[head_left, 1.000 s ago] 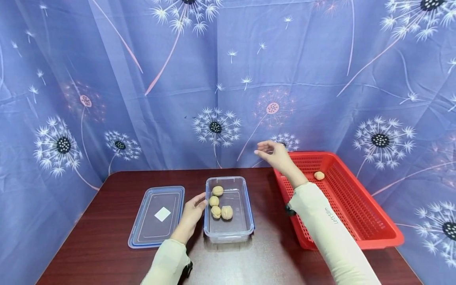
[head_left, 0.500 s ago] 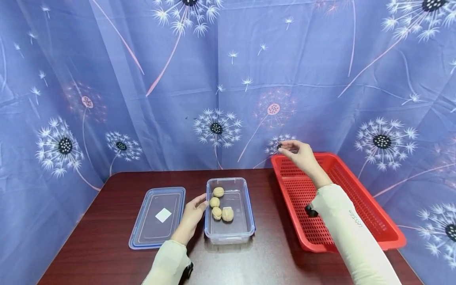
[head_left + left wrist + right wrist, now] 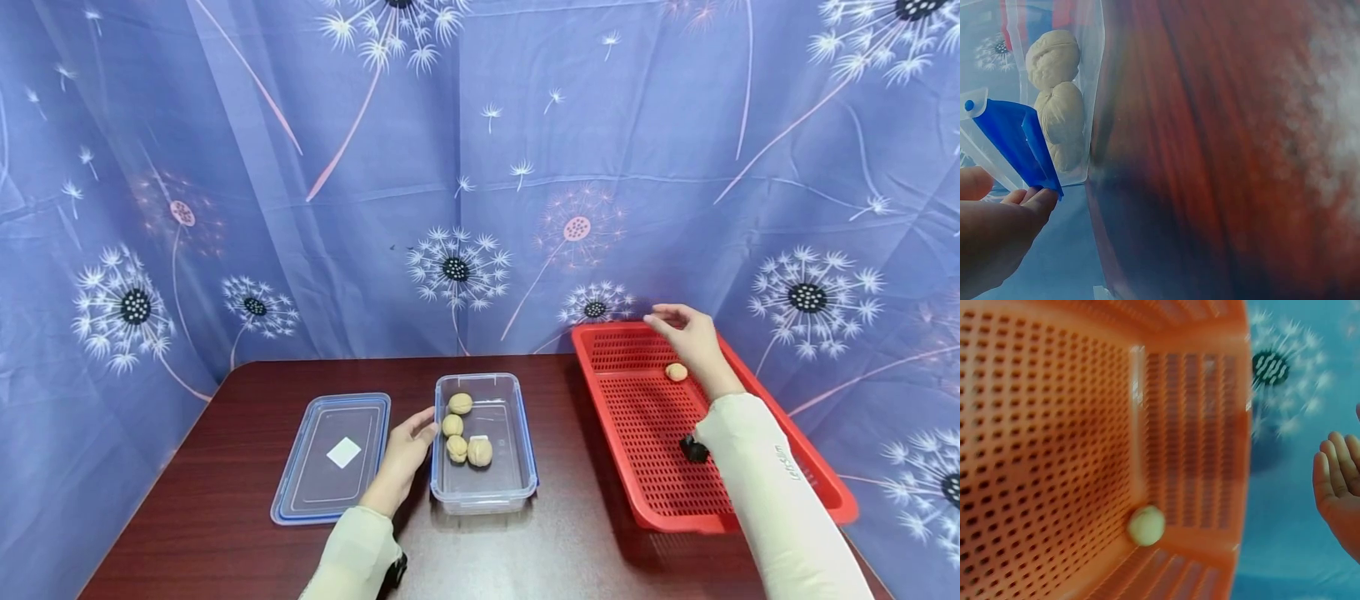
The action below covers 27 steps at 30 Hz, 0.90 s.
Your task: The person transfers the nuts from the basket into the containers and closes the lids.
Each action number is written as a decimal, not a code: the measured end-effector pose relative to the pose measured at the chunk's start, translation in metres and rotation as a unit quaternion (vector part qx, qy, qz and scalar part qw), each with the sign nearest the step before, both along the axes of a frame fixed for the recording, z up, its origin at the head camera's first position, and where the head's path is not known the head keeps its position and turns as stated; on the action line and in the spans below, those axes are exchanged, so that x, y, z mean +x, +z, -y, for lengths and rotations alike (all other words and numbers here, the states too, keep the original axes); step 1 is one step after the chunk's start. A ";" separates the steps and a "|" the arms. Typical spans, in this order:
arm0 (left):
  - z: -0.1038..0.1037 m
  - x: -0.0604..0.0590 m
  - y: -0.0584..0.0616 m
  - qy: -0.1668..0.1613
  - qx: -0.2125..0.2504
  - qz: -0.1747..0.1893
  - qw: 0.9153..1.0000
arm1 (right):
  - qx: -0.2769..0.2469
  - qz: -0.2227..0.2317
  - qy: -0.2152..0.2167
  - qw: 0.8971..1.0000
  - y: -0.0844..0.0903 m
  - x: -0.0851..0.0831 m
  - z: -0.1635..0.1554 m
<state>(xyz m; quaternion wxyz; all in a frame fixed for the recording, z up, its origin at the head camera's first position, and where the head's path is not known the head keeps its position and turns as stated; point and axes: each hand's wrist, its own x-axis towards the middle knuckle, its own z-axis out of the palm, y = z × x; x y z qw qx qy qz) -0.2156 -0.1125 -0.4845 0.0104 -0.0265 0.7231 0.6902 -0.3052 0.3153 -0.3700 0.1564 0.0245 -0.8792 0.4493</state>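
At the left wall of the clear plastic food container [image 3: 483, 492], my left hand [image 3: 405, 450] holds the edge. The left wrist view shows its fingertips at the end of a blue side latch [image 3: 1022, 140], hanging unfastened. Inside the container, several walnuts [image 3: 480, 452] lie along the left side. My right hand [image 3: 693, 342] is raised above the far end of the red plastic basket [image 3: 637, 417], fingers extended and holding nothing. One walnut [image 3: 676, 372] lies in the basket near that end, just below the hand. The right wrist view shows this walnut [image 3: 1146, 525] in a corner.
Left of the container, its clear lid [image 3: 322, 483] with a blue seal and a white label lies flat on the dark wooden table [image 3: 217, 467]. A blue dandelion-print curtain [image 3: 375, 275] hangs right behind the table and around its sides.
My right hand has moved right, from beside the basket's far left corner to above its far right part. The left hand and the walnuts in the container have stayed put.
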 end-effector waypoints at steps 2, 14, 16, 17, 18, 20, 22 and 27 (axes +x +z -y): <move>0.000 0.000 0.001 0.001 -0.002 0.001 1.000 | -0.013 -0.001 -0.013 1.000 -0.005 0.000 -0.008; 0.000 0.002 -0.003 0.000 0.000 0.005 1.000 | -0.038 0.056 -0.103 0.992 -0.048 0.003 -0.038; 0.000 0.002 -0.004 0.000 -0.001 0.005 1.000 | -0.038 0.076 -0.119 0.989 -0.055 0.003 -0.041; 0.000 0.002 -0.004 0.000 -0.001 0.004 1.000 | -0.037 0.086 -0.125 0.988 -0.058 0.003 -0.042; 0.000 0.001 -0.004 -0.001 -0.001 0.003 1.000 | -0.038 0.097 -0.131 0.986 -0.061 0.002 -0.043; 0.000 0.001 -0.004 -0.003 -0.001 0.002 1.000 | -0.039 0.118 -0.139 0.982 -0.067 0.001 -0.045; 0.001 0.000 -0.003 -0.004 0.000 -0.001 1.000 | -0.046 0.132 -0.146 0.979 -0.074 0.000 -0.047; 0.001 -0.002 -0.002 -0.002 -0.004 -0.006 1.000 | -0.044 0.153 -0.148 0.976 -0.087 -0.001 -0.048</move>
